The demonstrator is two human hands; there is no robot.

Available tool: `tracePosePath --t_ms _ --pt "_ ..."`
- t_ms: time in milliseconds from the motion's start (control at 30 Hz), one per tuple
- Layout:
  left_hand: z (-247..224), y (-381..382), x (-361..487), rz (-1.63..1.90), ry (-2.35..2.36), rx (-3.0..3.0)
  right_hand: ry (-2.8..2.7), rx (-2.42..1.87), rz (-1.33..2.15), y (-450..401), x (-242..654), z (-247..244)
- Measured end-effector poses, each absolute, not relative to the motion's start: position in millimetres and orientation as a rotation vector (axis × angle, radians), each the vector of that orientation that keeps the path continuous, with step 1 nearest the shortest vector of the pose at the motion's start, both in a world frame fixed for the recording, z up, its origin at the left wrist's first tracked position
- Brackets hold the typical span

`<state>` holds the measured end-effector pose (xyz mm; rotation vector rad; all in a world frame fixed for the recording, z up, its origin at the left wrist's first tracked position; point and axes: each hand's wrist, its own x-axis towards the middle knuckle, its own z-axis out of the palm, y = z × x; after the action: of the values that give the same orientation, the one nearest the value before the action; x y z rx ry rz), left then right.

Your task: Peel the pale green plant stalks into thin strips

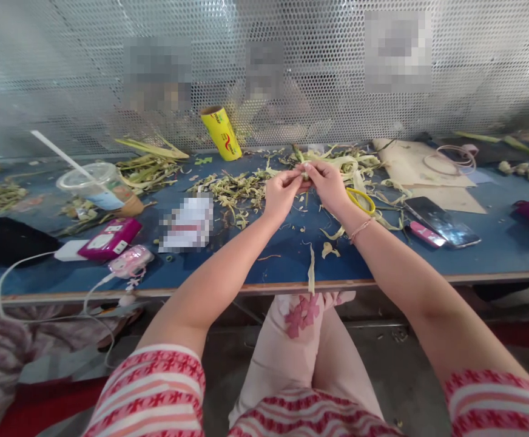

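Note:
Both hands meet above the blue table, fingertips together around a small pale-green plant piece (305, 176). My left hand (283, 193) is closed in a pinch at its left side. From the right, my right hand (326, 185) pinches the same piece, thumb on top. Dried, curled plant strips (241, 189) lie left of the hands, and longer pale leaves (350, 167) lie behind and to the right. Under my right wrist rests a yellow ring (361, 201). The fingers hide much of the held piece.
A perforated metal screen (337, 115) stands behind the blue table (264, 255). Left are a plastic cup with a straw (105, 185), a yellow tube (222, 135), a purple device (110, 238) and a white cable (10, 267). A phone (444, 221) and cardboard (410, 164) lie right.

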<state>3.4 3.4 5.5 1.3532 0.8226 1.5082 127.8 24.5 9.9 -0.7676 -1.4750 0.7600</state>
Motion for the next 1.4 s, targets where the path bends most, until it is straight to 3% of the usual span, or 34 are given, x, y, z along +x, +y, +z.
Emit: tracePosePath --t_ms 1400 --pt "2.6 6.2 -0.6 1.556 0.93 1.615 -1.284 -0.737 1.102 12.2 128.8 19.5"
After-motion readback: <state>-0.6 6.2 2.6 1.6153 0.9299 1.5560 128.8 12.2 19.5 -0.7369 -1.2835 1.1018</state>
